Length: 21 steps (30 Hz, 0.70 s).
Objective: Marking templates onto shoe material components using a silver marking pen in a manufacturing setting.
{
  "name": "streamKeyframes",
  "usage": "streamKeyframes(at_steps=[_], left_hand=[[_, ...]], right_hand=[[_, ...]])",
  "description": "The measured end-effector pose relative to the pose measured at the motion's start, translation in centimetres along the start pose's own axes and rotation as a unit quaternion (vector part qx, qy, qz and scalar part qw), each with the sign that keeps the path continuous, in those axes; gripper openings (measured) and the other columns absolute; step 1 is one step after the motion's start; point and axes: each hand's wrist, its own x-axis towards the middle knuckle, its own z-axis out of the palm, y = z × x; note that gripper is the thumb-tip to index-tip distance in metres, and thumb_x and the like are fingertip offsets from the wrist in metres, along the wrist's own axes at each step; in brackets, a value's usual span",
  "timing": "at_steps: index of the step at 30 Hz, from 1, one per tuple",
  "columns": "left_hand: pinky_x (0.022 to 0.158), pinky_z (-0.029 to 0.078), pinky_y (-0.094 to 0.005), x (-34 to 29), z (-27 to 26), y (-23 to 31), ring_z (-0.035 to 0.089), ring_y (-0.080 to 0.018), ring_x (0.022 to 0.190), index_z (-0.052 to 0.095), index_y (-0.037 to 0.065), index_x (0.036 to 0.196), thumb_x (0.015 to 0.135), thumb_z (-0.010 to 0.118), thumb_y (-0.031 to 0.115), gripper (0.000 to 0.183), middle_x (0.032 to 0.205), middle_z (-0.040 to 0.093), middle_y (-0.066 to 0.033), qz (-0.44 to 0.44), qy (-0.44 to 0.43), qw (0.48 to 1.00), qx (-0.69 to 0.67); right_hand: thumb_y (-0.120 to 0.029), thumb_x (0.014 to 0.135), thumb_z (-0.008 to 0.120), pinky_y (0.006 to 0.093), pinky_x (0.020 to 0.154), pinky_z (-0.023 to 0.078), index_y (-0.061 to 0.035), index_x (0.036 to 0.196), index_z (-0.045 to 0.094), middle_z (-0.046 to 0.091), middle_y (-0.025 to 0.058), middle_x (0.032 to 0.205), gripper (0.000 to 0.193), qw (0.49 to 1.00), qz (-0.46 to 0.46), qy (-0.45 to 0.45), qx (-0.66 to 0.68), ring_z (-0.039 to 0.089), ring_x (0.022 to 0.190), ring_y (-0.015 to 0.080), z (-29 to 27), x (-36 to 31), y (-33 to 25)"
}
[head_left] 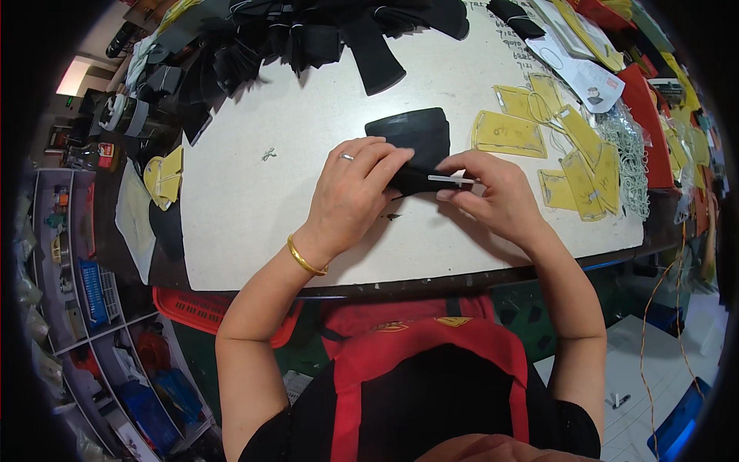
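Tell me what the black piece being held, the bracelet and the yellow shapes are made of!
Black piece: maybe cloth or leather, dull with faint sheen. Bracelet: probably gold-coloured metal, with shiny glints. Yellow shapes: perhaps card or plastic, flat, crisp-edged and dull.

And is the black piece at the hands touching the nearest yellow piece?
Apart: the head view shows white tabletop between the black piece and yellow piece.

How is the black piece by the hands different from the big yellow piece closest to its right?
The black piece is dark; the yellow piece is bright.
The left hand touches the black piece; no hand touches the yellow piece.
The yellow piece has marks on it; the black piece shows none.
Both are at the white table.
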Motion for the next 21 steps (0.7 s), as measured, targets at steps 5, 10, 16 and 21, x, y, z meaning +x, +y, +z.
streamKeyframes(at_steps=[5, 10, 16, 21], left_hand=[[0.095, 0.048, -0.0399, 0.0, 0.0, 0.4, 0.061, -0.0281, 0.107, 0.063, 0.009, 0.123, 0.064, 0.079, 0.0, 0.062, 0.108, 0.064, -0.0079, -0.002, 0.001, 1.0, -0.014], [0.087, 0.051, -0.0369, -0.7, 0.3, 0.2, 0.065, -0.0259, 0.096, 0.066, 0.011, 0.12, 0.067, 0.076, -0.002, 0.056, 0.097, 0.066, -0.0057, 0.01, 0.005, 1.0, -0.02], [0.073, 0.053, -0.0333, -1.0, 0.1, 0.5, 0.066, -0.021, 0.083, 0.075, 0.015, 0.104, 0.069, 0.071, 0.004, 0.037, 0.089, 0.065, -0.0039, 0.085, 0.002, 0.996, -0.026], [0.062, 0.051, -0.0306, -1.5, 0.5, 0.7, 0.065, -0.0196, 0.081, 0.074, 0.016, 0.101, 0.073, 0.069, 0.009, 0.029, 0.089, 0.064, -0.0016, 0.112, 0.027, 0.993, -0.033]], right_hand=[[-0.01, 0.08, 0.079, 0.0263, 0.071, 0.051, -0.0046, 0.116, 0.068, 0.071, 0.0064, 0.096, 0.038, 0.988, 0.148, 0.008, 0.051, 0.064, 0.081, 0.0131, 0.0, 0.1, -0.7], [-0.01, 0.08, 0.079, 0.0259, 0.072, 0.051, -0.0046, 0.118, 0.068, 0.071, 0.0049, 0.096, 0.04, 0.988, 0.145, -0.042, 0.035, 0.063, 0.081, 0.0112, -0.1, -0.5, 0.0], [-0.009, 0.081, 0.074, 0.0278, 0.07, 0.051, -0.0037, 0.116, 0.068, 0.071, 0.0074, 0.092, 0.036, 0.976, 0.193, -0.071, 0.076, 0.062, 0.076, 0.0143, -0.9, -1.0, 0.0], [-0.005, 0.083, 0.07, 0.0252, 0.075, 0.051, -0.0009, 0.114, 0.068, 0.072, 0.0045, 0.099, 0.032, 0.973, 0.206, -0.075, 0.077, 0.062, 0.081, 0.0096, -1.6, -1.9, -0.7]])
